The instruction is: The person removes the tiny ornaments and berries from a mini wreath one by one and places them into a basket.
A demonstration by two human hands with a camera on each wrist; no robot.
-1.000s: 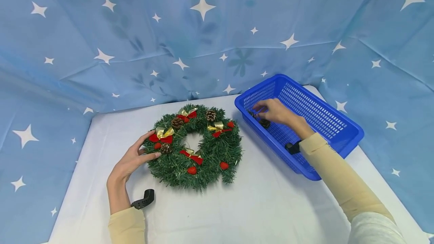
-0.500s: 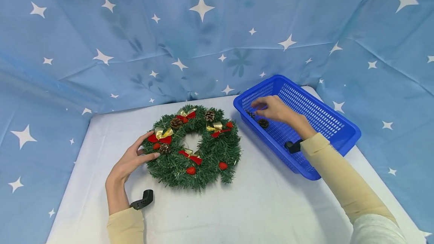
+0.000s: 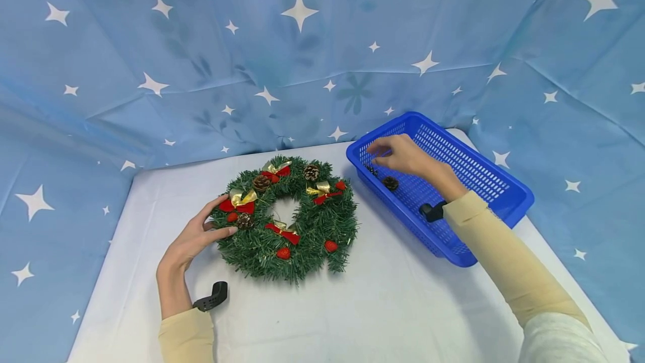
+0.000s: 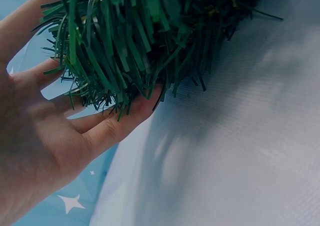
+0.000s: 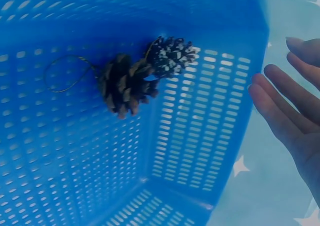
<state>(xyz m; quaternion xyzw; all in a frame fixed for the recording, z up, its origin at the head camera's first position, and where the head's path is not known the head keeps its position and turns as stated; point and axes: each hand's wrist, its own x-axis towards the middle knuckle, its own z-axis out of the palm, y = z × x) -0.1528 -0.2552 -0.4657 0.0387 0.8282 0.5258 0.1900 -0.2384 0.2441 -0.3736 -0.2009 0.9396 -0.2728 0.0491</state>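
A green Christmas wreath [image 3: 314, 228] with red-and-gold bows, red strawberry-like ornaments and several pine cones lies on the table. My left hand [image 3: 194, 240] grips its left edge, thumb on top near a pine cone [image 3: 245, 220]. In the left wrist view, fingers [image 4: 125, 123] reach around and under the green tinsel. Over the far left end of a blue plastic basket [image 3: 476, 256], my right hand [image 3: 403, 156] hovers with loosely bent fingers and nothing in them. Below it lie a brown pine cone [image 5: 125, 83] with a looped string and a white-tipped pine cone [image 5: 172, 57].
A white cloth covers the table [image 3: 322, 318]. Behind and beside it hangs a blue curtain [image 3: 227, 32] with white stars. Black wrist-camera mounts show at the left wrist [image 3: 214, 297] and over the basket by the right wrist [image 3: 432, 212].
My right hand has risen from beside the pine cones in the basket and shifted slightly left, its fingers spreading a little. The left hand and the wreath have stayed put.
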